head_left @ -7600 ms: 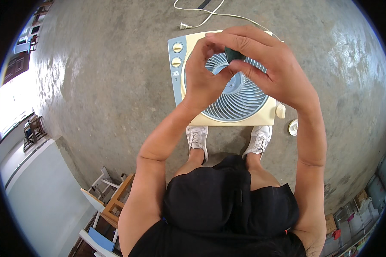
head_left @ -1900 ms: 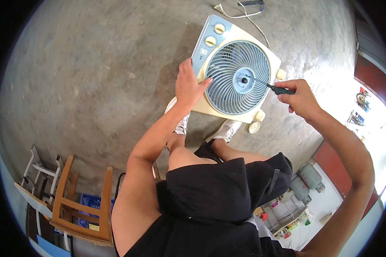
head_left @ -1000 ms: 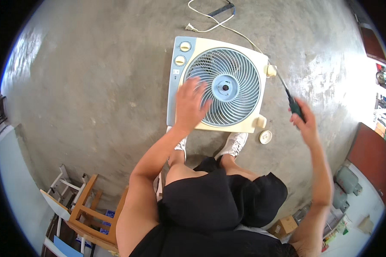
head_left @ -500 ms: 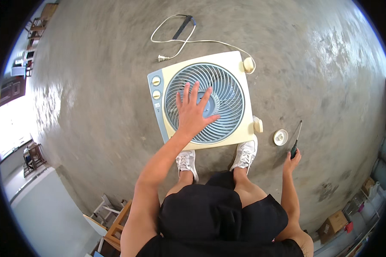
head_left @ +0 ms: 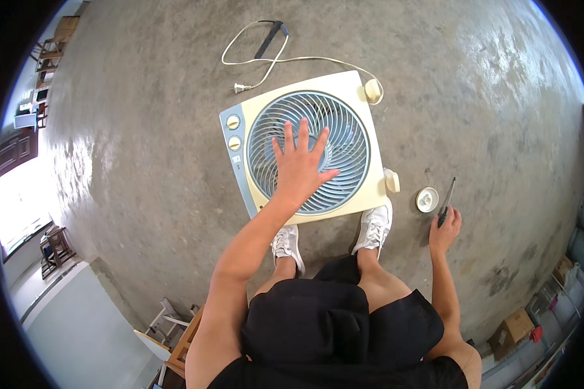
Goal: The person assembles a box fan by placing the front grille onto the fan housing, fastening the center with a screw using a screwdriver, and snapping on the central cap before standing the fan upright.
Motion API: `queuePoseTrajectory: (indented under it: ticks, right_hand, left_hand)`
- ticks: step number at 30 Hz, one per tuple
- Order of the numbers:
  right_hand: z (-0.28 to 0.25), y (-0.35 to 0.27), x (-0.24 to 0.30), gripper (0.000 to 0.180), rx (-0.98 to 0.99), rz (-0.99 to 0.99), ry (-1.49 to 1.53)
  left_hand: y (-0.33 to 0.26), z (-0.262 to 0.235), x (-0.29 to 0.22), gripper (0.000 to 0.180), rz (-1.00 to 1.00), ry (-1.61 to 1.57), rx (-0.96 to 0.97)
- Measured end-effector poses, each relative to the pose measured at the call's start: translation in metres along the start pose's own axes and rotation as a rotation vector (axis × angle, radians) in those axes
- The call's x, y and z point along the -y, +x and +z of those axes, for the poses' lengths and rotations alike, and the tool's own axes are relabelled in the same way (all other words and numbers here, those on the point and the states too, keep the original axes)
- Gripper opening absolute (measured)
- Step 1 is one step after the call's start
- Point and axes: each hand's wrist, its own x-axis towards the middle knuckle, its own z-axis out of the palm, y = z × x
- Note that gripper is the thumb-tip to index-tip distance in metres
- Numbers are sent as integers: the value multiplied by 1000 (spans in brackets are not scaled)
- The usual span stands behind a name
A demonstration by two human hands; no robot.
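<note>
A cream box fan (head_left: 369,185) with a round blue grille (head_left: 347,159) lies face up on the floor in front of my shoes. My left hand (head_left: 298,170) rests over the middle of the grille, its fingers spread and partly hiding the hub. On the right, my right hand (head_left: 444,235) is down at floor level with its fingers around the dark handle of a screwdriver (head_left: 449,196). The shaft points away from me. Just left of the screwdriver sits a small round white cap (head_left: 427,200), its hollow side up.
A white power cord (head_left: 324,59) with a plug (head_left: 240,87) and a black strap (head_left: 268,40) lies beyond the fan. Cream feet (head_left: 373,91) stick out from the fan's right side. Wooden furniture (head_left: 185,340) stands at lower left, a cardboard box (head_left: 511,332) at lower right.
My right hand has moved forward along the screwdriver handle, and the screwdriver has shifted slightly. My left hand has slid a little forward and right over the grille. The view has shifted slightly.
</note>
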Motion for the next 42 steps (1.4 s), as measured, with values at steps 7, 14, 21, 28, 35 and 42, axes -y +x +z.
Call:
queuePoseTrajectory:
  ticks: [7,14,21,28,35,42]
  right_hand:
    - [-4,28,33,90,278,-308,20]
    - [5,36,29,94,371,-233,45]
    - [-92,60,164,82,17,-368,435]
    - [-98,55,301,80,164,-1110,-20]
    - [-79,52,346,89,477,-1146,404]
    - [-102,54,361,71,236,-1234,-247]
  left_hand:
    - [-4,4,5,90,34,-36,-13]
    - [-5,6,8,92,35,-90,-21]
    - [-63,8,59,48,-159,-362,-458]
    - [-94,21,67,37,-327,-524,-546]
    - [-98,23,67,35,-326,-662,-586]
    - [-109,19,78,35,-377,-681,-581]
